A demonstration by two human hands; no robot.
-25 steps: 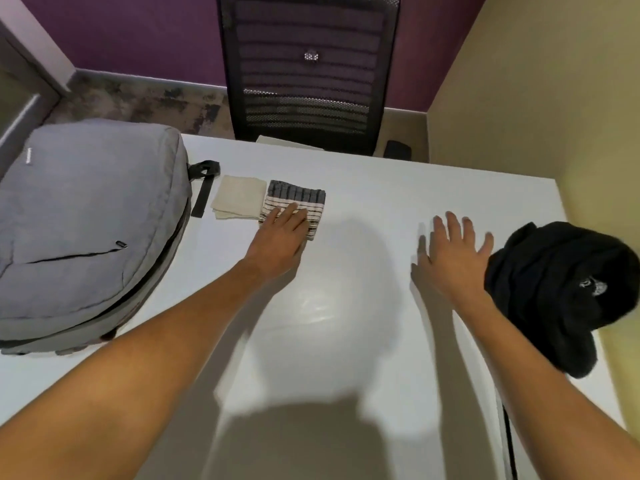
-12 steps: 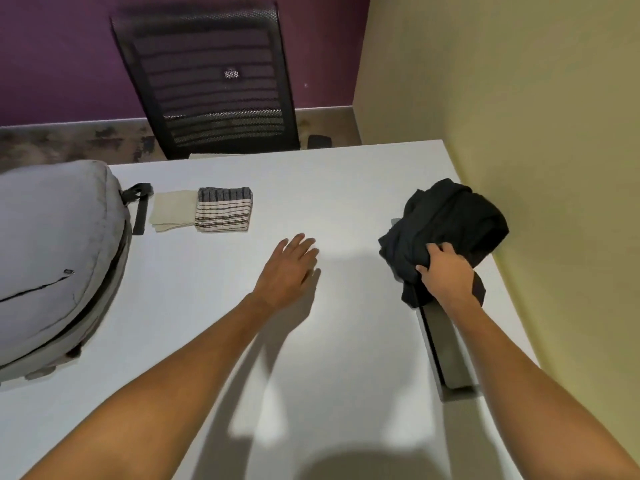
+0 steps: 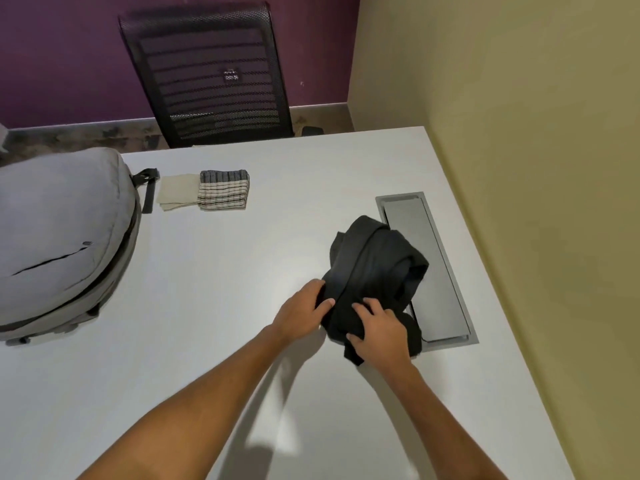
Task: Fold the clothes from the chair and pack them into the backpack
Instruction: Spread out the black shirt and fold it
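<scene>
Black cloth, a crumpled black garment (image 3: 375,271), lies bunched on the white table (image 3: 242,289), its far edge overlapping the grey cable hatch (image 3: 436,271) set into the tabletop. Both hands are on its near end: the left hand (image 3: 301,315) grips the left edge with the thumb pressed over the fabric, and the right hand (image 3: 379,332) clutches a fold with curled fingers. Well apart, toward the far left, a folded beige cloth (image 3: 176,192) lies just beside, perhaps touching, a folded striped cloth (image 3: 223,189) (the seam between them is hard to read). The grey backpack (image 3: 59,233) lies flat at the left edge of the table, and a black mesh chair (image 3: 211,74) stands behind the far side.
</scene>
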